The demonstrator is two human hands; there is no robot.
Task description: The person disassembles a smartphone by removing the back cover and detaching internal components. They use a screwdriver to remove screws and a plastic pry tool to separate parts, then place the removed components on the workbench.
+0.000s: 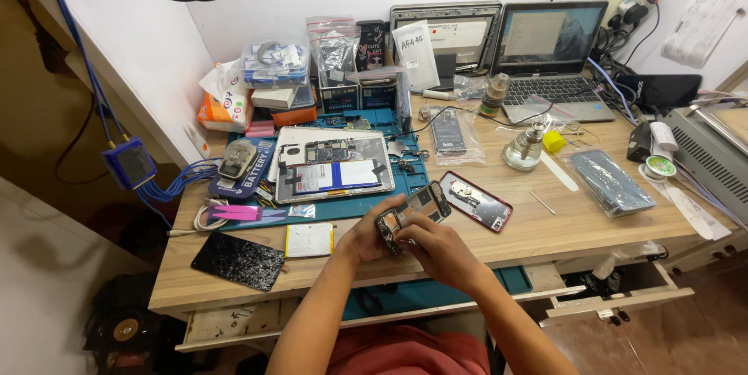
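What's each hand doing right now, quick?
Left hand: closed on the opened phone.
Right hand: fingers on the same phone, gripping it.

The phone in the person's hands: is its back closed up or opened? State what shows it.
Opened. The phone, held by the left hand and right hand, shows bare internal parts; a red back cover lies beside it.

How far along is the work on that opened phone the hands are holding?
Looks done: the red back cover is already off and lies on the desk beside the hands. In hand: the left hand and right hand both grip the opened phone, its insides exposed. Left: the cover is not yet refitted; whether any part was swapped cannot be told.
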